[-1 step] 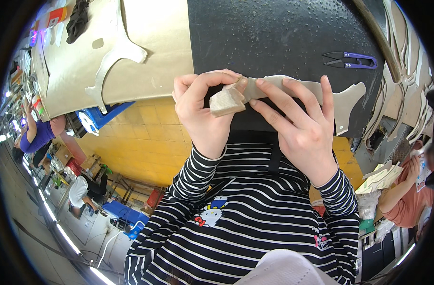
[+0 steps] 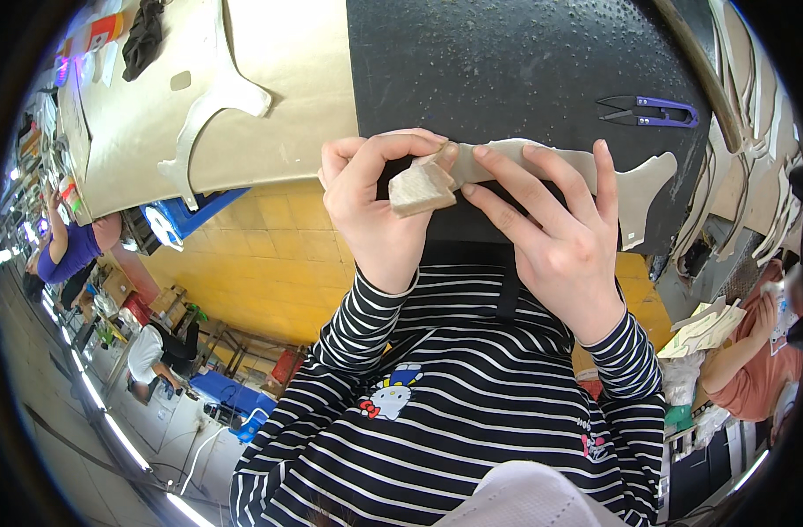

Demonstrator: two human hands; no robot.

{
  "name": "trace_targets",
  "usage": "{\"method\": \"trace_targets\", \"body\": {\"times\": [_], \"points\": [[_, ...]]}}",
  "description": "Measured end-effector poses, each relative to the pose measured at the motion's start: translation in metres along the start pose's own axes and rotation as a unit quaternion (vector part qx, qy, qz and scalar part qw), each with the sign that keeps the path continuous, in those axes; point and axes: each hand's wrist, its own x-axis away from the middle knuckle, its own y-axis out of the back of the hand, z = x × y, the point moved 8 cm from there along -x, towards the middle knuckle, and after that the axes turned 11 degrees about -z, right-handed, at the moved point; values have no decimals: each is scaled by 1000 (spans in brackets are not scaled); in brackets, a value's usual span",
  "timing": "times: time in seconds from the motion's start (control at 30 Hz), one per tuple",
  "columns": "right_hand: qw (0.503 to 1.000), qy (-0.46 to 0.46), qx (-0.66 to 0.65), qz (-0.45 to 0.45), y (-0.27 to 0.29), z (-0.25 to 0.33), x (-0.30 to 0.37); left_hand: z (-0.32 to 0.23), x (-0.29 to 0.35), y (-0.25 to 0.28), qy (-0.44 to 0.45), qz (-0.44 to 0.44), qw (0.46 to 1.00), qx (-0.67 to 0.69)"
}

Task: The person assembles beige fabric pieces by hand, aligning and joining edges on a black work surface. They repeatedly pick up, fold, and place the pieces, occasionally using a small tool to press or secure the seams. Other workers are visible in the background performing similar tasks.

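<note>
A pale beige, leather-like cut piece (image 2: pixel 640 195) runs along the near edge of the black mat (image 2: pixel 489 66), its curved right end lying flat. My left hand (image 2: pixel 377 189) pinches the other end between thumb and fingers, where the material stands folded up toward me and shows a pale, rough face. Just right of that fold, my right hand (image 2: pixel 560 220) grips the piece at its edge with thumb and forefinger. Its other fingers are spread over the strip. Purple-handled thread snips (image 2: pixel 654 111) lie on the mat beyond my right hand.
Another branching beige piece (image 2: pixel 221 92) rests on the gold-beige sheet (image 2: pixel 296 53) to the left. Several cut strips (image 2: pixel 742 132) hang at the right, beside a rod (image 2: pixel 702 70). A blue crate (image 2: pixel 195 220) sits below the table at left. Other people are at both sides.
</note>
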Motion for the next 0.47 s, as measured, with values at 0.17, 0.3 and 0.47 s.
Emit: {"method": "trace_targets", "body": {"times": [0.17,0.3,0.47], "points": [[1000,0,2,4,0,-1,0,-2,-3,-1,6,26,1000,-1],[1000,11,9,-5,-2,-5,-3,-1,-9,-4,18,66,998,5],[1000,21,11,-8,-1,-5,-1,1,-14,-5,-69,129,989,-4]]}}
